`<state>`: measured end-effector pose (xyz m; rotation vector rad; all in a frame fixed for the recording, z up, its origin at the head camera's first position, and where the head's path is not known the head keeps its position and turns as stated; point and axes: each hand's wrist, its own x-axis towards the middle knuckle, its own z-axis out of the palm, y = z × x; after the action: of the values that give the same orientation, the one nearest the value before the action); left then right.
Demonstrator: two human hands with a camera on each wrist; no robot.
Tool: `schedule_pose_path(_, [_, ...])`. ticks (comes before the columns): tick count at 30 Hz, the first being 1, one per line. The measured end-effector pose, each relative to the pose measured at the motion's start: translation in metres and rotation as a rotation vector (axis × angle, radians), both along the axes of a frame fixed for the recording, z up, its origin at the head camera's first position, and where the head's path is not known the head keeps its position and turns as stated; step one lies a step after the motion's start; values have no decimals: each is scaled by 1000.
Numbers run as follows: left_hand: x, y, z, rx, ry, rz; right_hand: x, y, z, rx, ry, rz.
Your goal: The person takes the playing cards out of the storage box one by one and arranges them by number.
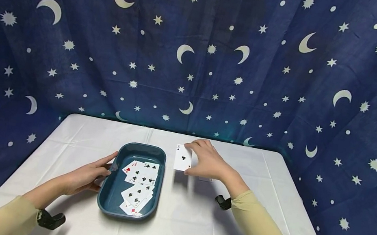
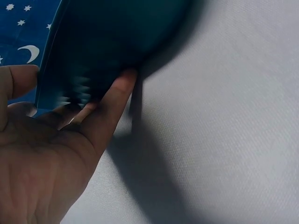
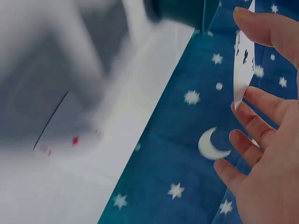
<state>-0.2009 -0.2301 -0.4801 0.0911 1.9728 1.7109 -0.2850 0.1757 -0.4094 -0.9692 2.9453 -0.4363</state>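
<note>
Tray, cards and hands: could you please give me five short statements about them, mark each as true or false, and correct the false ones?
1. The right hand holds a card marked A. True.
2. The left hand lies flat on the table. False: it touches the side of the tray.
3. Several face-up cards lie in the tray. True.
4. The tray is round and red. False: it is dark blue-green and oblong, with rounded corners.
5. Every card is inside the tray. False: the right hand holds one, and another card, partly hidden in the head view, lies on the table.
</note>
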Motion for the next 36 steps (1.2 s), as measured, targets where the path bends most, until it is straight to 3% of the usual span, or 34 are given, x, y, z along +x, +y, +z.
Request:
schedule_pose_path(15, [0, 1, -1, -5, 4, 5, -5, 76, -12, -82, -77, -127])
schedule_pose_path(36, [-1, 0, 0, -7, 7, -17, -15, 143, -41, 0, -238, -270])
